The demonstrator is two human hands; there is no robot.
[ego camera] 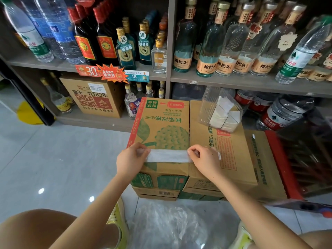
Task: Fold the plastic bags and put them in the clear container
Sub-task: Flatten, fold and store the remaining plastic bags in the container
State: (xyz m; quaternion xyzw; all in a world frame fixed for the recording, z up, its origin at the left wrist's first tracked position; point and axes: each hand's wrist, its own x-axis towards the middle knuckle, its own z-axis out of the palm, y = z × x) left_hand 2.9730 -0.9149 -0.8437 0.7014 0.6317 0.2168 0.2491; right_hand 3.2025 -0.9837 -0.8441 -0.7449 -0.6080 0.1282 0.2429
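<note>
Your left hand [130,159] and right hand [206,159] each pinch an end of the plastic bag strip [168,156], flat on the cardboard box [161,126], likely so creases hold. Clear container [220,109] sits near, behind.

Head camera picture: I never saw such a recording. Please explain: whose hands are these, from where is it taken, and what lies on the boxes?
There is no machine here. A person wears a camera on the head, so you look down along their own arms. The left hand and the right hand each pinch one end of a plastic bag, folded into a narrow white strip, flat on the cardboard boxes. Farther back on the boxes sits the clear container, with folded bags already inside. More loose plastic lies on the floor below.
</note>
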